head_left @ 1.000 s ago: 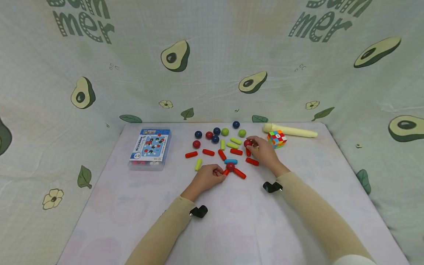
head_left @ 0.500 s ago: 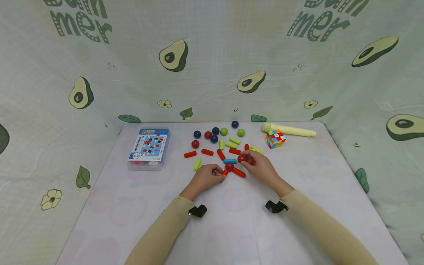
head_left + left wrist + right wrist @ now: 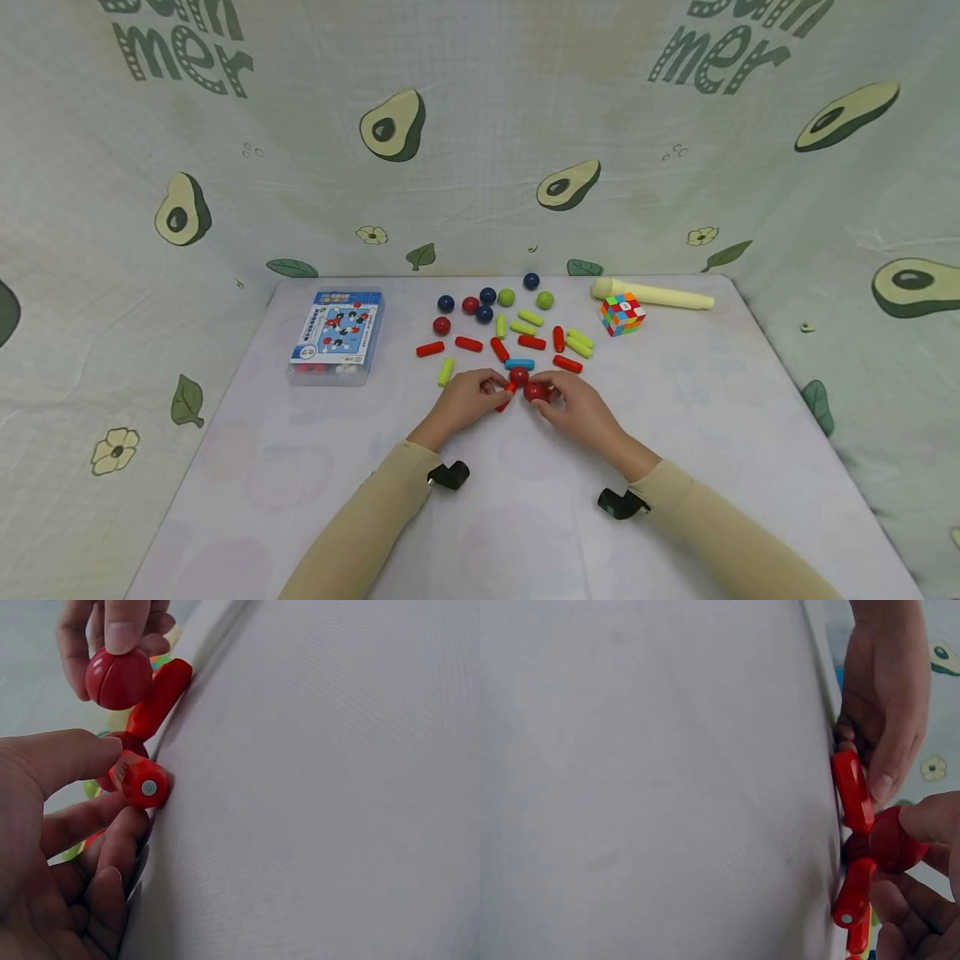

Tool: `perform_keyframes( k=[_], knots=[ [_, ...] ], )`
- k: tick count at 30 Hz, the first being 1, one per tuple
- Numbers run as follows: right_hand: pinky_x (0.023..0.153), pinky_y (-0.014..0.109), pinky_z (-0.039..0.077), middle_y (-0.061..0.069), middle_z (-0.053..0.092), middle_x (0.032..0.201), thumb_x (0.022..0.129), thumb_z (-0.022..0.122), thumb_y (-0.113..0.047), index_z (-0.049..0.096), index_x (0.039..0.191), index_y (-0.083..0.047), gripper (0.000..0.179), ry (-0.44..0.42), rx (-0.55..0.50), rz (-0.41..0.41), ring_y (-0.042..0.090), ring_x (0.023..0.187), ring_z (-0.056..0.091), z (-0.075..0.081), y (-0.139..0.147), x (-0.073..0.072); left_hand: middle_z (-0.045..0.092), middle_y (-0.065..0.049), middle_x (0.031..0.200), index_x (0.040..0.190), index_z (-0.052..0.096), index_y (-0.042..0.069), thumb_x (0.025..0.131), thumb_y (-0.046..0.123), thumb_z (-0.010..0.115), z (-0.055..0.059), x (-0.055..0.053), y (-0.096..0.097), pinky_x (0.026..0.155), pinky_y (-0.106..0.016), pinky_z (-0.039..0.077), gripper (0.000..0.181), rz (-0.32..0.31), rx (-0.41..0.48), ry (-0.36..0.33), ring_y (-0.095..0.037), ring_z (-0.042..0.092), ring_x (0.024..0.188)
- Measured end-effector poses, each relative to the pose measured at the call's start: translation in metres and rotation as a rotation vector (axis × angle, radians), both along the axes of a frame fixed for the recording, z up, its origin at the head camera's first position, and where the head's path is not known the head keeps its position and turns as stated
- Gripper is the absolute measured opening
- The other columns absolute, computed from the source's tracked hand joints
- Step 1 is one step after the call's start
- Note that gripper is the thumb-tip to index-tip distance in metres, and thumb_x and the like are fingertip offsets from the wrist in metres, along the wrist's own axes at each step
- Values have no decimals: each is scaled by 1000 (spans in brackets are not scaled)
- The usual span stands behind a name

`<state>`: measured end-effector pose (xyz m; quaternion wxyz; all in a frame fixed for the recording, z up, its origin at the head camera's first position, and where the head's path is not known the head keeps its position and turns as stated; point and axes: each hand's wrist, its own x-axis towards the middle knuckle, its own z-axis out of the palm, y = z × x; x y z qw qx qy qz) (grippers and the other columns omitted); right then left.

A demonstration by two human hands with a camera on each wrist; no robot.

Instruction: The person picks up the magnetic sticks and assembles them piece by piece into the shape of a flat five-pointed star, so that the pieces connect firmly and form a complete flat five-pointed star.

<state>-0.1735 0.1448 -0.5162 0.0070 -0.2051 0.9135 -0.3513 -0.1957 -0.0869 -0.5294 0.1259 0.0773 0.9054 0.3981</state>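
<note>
The first red ball (image 3: 519, 377) lies on the table (image 3: 517, 517) between my two hands, with two red rods touching it and spreading from it toward my body like a letter V. The left red rod (image 3: 506, 400) has its long axis running from this ball toward me and a little to the left, and my left hand (image 3: 468, 403), the nearer one, pinches it between thumb and fingers. The right red rod (image 3: 161, 697) slants from the ball to the other side, toward my right hand (image 3: 576, 408), which hides it in the head view. With the thumb and fingers of this right hand I grip the second red ball (image 3: 536, 392), and it is just beside the first one, on its right and a little nearer to me, above the right rod; if it touches the rod, I cannot tell. Just behind the first ball lies a blue rod (image 3: 519, 364), placed crosswise. Farther away are loose red rods (image 3: 468, 343), yellow-green rods (image 3: 522, 328), dark blue balls (image 3: 483, 314) and green balls (image 3: 506, 297). At the left lies a clear box (image 3: 337, 337), and at the far right a colour cube (image 3: 622, 314) beside a pale yellow stick (image 3: 667, 296)
</note>
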Motion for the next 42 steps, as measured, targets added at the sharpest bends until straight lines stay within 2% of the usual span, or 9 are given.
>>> perform_keyframes(
  k=[5, 10, 14, 24, 31, 35, 42],
  knots=[
    [79, 31, 54, -4, 66, 108, 88, 81, -21, 68, 126, -16, 40, 35, 29, 27, 11, 89, 56, -6, -7, 9, 61, 3, 78, 116, 74, 20, 94, 37, 74, 2, 0, 0, 61, -26, 44, 28, -8, -7, -6, -16, 55, 72],
    [72, 26, 51, -8, 62, 99, 88, 81, -22, 69, 125, -17, 40, 25, 40, 20, 10, 83, 54, -9, -10, 15, 61, 3, 78, 115, 74, 20, 94, 34, 73, 2, -1, 0, 61, -25, 43, 25, -13, -17, 1, -15, 55, 72],
    [70, 25, 50, -7, 61, 98, 87, 82, -23, 69, 125, -16, 40, 16, 44, 14, 10, 82, 54, -10, -9, 18, 61, 3, 78, 113, 75, 20, 94, 33, 74, 2, 0, 1, 61, -25, 44, 23, 4, -13, 0, -15, 55, 72],
    [68, 25, 50, -10, 60, 93, 89, 80, -25, 68, 123, -19, 37, -43, 35, -49, 9, 79, 55, -11, 9, 26, 61, 3, 77, 109, 74, 19, 94, 30, 73, -4, -2, 1, 62, -26, 44, 19, 35, 4, 16, -15, 55, 71],
    [68, 26, 50, -8, 62, 98, 89, 80, -23, 67, 124, -19, 38, -35, 55, -101, 10, 80, 54, -12, 26, 23, 62, 2, 82, 107, 73, 18, 93, 29, 74, -2, -1, 2, 65, -27, 47, 18, 55, 14, 23, -16, 56, 76],
    [68, 27, 50, -6, 63, 101, 89, 79, -22, 67, 123, -17, 37, -29, 44, -118, 11, 80, 54, -13, 32, 19, 61, 4, 92, 116, 70, 16, 92, 33, 76, 0, 1, 4, 70, -27, 48, 30, 54, -21, 57, -16, 55, 82],
    [68, 28, 49, -5, 62, 99, 90, 78, -24, 66, 123, -17, 36, -26, 36, -116, 13, 80, 54, -14, 34, 15, 60, 5, 106, 140, 59, 17, 92, 35, 77, -4, -1, 10, 68, -24, 45, 54, -36, -69, 182, -13, 53, 84]
  ],
)
